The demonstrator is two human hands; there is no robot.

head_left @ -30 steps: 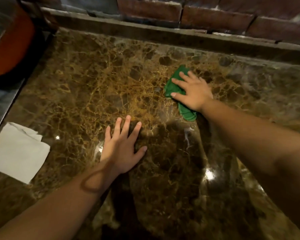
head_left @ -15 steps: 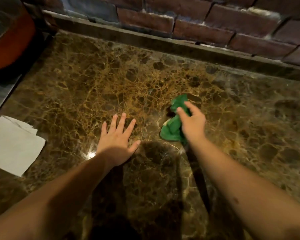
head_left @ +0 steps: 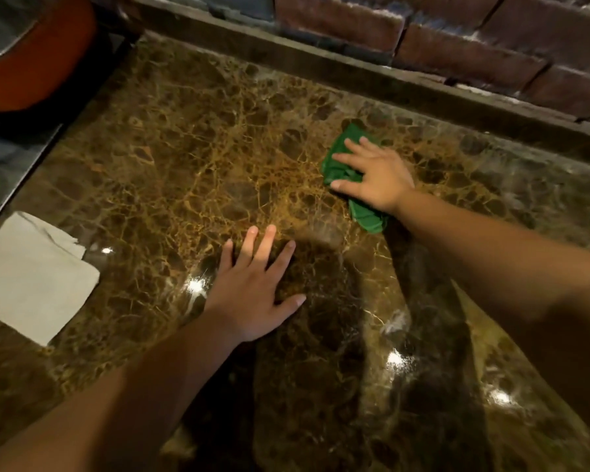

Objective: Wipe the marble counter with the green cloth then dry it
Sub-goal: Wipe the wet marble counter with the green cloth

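Note:
The brown, gold-veined marble counter (head_left: 191, 158) fills the view. A crumpled green cloth (head_left: 341, 155) lies on it at the back right, not far from the raised stone ledge. My right hand (head_left: 375, 175) presses flat on the cloth with fingers spread, and the cloth shows past my fingertips and below my wrist. My left hand (head_left: 252, 291) rests palm down on the bare marble nearer to me, fingers apart, holding nothing.
A folded white paper towel (head_left: 31, 277) lies at the counter's left edge. A stone ledge (head_left: 355, 73) and a brick wall (head_left: 457, 39) close off the back. An orange-brown rounded object (head_left: 38, 63) stands beyond the left corner. Light glints off the glossy marble.
My right hand has slid the green cloth away from me and to the right, back toward the ledge, after pulling it close half a second ago. My left hand stays planted.

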